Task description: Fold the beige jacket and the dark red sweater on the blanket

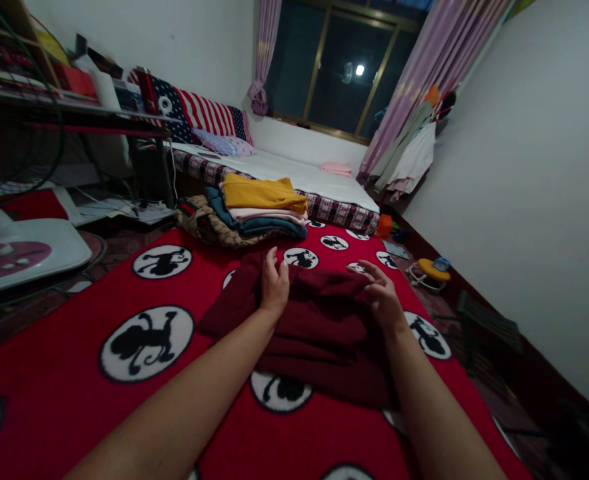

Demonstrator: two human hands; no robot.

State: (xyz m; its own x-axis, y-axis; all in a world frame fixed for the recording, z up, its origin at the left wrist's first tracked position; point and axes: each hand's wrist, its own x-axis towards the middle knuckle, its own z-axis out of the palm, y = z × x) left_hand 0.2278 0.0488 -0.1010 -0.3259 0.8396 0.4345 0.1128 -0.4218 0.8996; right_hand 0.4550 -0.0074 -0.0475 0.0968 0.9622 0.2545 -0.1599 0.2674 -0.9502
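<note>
A dark maroon garment (319,327), partly folded and rumpled, lies on a red blanket (214,413) printed with black figures in white ovals. Over the garment's left part is my left hand (275,285), fingers stretched out and thumb apart, gripping nothing. My right hand (383,297) is at the garment's right side with its fingers spread and slightly bent. Whether its fingertips touch the cloth I cannot tell. Beyond both hands rises a stack of folded clothes, with a yellow garment (262,193) on top and a teal one (274,228) lower down.
A patterned brown cloth (209,223) lies beside the stack. Behind stands a bed (289,167) with pillows. To the left is a cluttered desk (89,110) and a white and pink appliance (29,250). A yellow stool (432,270) and a dark chair (489,323) stand right.
</note>
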